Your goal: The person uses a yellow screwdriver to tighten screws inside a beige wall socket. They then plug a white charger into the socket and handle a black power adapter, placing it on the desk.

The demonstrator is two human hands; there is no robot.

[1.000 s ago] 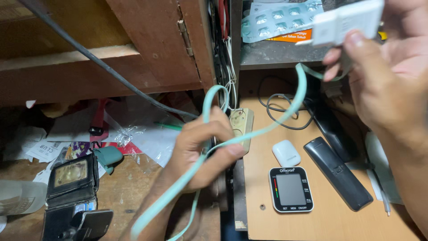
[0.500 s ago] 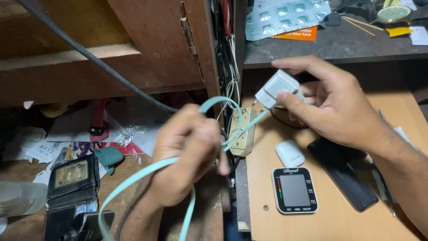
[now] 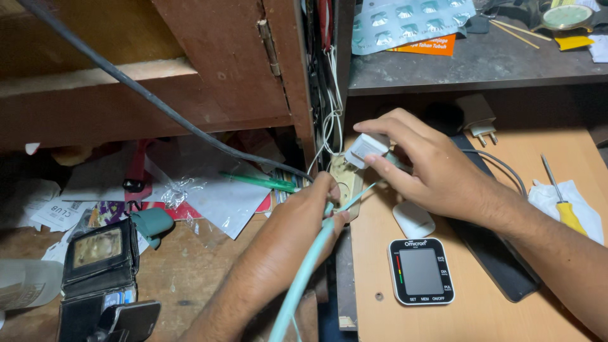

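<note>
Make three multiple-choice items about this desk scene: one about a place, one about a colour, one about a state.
1. Where does the screwdriver lie?
A. on a white cloth at the right
B. on the upper shelf
C. inside the wallet

2. What colour is the flat cable?
A. red
B. pale green
C. black

3. What does the right hand do?
A. rests flat
B. pinches a white plug
C. holds the monitor

Key: 1 A, it rests on the white cloth; 2 B, the left hand grips it; 3 B, fingers close on the white plug.

Your single head camera looks steeply down, close over the desk (image 3: 481, 304) and both your hands.
</note>
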